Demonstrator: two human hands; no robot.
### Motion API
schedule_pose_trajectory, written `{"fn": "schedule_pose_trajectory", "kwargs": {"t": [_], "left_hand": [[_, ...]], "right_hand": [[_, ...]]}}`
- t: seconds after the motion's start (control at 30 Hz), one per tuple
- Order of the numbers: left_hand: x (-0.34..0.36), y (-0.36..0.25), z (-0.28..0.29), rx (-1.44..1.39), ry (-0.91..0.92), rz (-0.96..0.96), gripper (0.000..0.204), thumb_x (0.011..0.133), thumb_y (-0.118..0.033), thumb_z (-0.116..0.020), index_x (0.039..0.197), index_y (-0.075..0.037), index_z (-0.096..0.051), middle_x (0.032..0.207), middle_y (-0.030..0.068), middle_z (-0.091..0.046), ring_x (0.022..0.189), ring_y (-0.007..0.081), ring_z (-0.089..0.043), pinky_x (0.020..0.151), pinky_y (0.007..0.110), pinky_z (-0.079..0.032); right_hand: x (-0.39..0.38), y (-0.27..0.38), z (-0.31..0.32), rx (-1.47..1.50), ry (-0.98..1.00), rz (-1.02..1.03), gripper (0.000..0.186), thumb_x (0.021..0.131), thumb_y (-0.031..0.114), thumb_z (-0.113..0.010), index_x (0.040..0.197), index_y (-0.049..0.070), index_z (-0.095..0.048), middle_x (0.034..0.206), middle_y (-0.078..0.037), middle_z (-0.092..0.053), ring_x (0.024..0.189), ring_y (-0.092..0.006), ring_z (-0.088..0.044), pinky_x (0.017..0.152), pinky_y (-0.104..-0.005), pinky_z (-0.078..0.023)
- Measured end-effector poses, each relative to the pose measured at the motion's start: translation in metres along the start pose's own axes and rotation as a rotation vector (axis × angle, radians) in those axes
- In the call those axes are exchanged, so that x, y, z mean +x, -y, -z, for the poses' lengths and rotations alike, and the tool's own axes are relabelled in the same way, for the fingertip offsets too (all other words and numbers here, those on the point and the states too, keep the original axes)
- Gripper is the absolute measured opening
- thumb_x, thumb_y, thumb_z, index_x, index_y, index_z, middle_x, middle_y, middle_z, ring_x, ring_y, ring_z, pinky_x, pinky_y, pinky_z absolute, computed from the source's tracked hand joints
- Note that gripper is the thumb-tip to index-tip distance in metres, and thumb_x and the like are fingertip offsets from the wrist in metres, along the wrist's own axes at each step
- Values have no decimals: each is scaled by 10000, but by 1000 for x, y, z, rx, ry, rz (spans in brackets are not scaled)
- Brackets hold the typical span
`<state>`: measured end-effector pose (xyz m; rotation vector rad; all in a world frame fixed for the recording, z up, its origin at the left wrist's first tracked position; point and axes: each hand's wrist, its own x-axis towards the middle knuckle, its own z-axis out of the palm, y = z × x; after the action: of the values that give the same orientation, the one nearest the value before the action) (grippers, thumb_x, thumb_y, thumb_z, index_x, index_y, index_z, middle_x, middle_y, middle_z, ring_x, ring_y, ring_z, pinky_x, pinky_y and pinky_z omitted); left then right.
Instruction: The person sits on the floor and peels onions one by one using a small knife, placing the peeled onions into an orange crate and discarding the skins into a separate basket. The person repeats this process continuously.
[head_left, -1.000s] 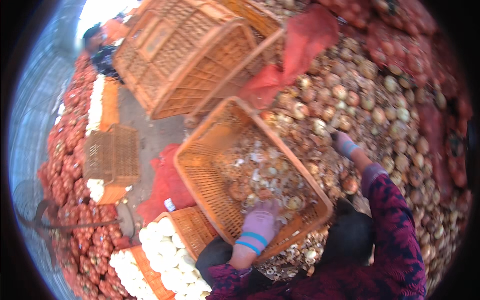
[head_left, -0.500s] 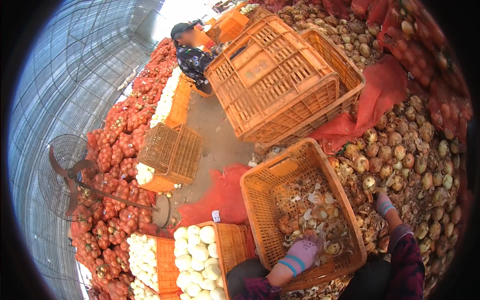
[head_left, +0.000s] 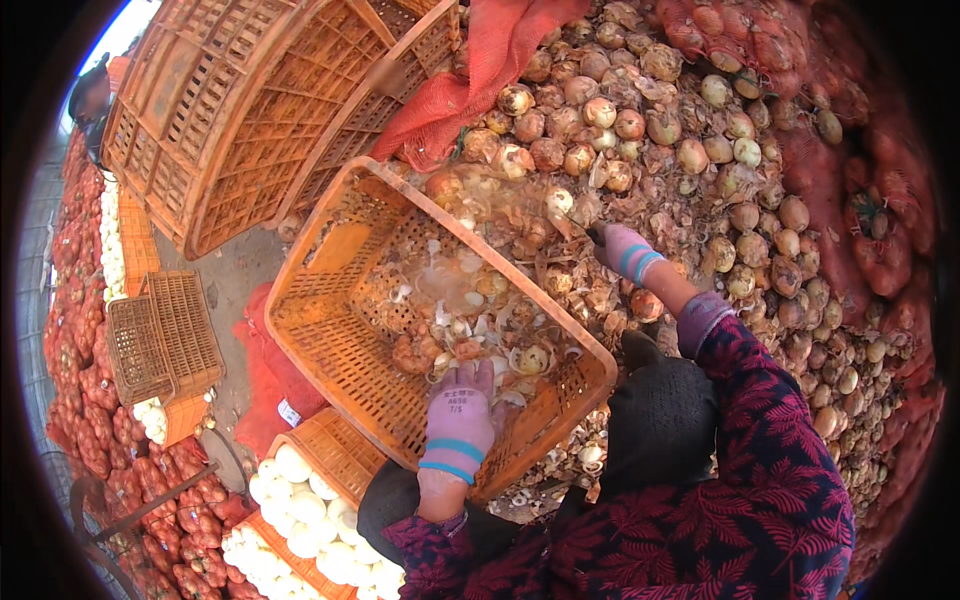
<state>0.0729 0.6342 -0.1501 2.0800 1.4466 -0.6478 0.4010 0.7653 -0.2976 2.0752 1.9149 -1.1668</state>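
Observation:
My left hand [head_left: 463, 412], in a pale pink glove with blue bands, is inside an orange plastic crate [head_left: 318, 290]. Its fingers stretch forward over onions and loose skins [head_left: 530, 360] at the crate's near end, with no onion plainly gripped. Beyond the crate's right rim, my right hand [head_left: 625, 252] wears a matching glove with dark fingertips. Its fingers are curled over the heap of unpeeled onions [head_left: 695, 155]; something thin seems to stick out from them, too small to name. Dry skins lie all around that hand.
Large orange crates [head_left: 215, 110] stand at the far left, beside a red mesh bag [head_left: 480, 75]. Peeled white onions [head_left: 300, 505] fill crates at lower left. Red sacks of onions [head_left: 85, 340] line the left side. Another person [head_left: 90, 105] shows at the far left edge.
The view has swung to the right and down, so the crates shift left. My right hand now reaches farther forward over the onion heap. My left hand stays in the crate.

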Motion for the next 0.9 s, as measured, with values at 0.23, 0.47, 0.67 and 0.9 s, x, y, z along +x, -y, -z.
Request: {"fn": "schedule_pose_trajectory", "kwargs": {"t": [0.23, 0.47, 0.67, 0.9], "left_hand": [[6, 5, -17, 30, -45, -54, 669, 930, -341, -581, 1521, -77, -414, 1407, 196, -539, 1291, 400, -527, 1073, 537, -432], [11, 6, -19, 37, 79, -38, 688, 958, -328, -572, 1556, -62, -357, 1500, 211, -452, 1373, 422, -456, 1071, 546, -429], [7, -2, 7, -21, 184, -18, 715, 946, -295, -598, 1560, -38, -339, 1520, 237, -425, 1397, 430, -431, 1100, 541, -417], [16, 4, -20, -61, 169, -6, 715, 956, -252, -540, 1592, -75, -266, 1517, 176, -407, 1413, 386, -389, 1173, 561, -312]], "right_hand": [[30, -34, -18, 24, -165, 94, 351, 849, 143, -672, 1176, 15, -646, 1059, -278, -704, 1047, -452, -666, 914, -507, -531], [40, -17, -22, -50, -22, -25, 353, 893, 141, -678, 1221, 14, -644, 1063, -275, -707, 1030, -455, -672, 905, -502, -547], [39, -12, -18, -22, -114, 26, 348, 921, 151, -681, 1218, -26, -647, 1106, -275, -703, 1030, -428, -686, 879, -496, -562], [77, -39, -51, -301, 61, 32, 316, 962, 232, -679, 1066, -66, -705, 1049, -265, -714, 960, -379, -714, 824, -449, -581]]}}
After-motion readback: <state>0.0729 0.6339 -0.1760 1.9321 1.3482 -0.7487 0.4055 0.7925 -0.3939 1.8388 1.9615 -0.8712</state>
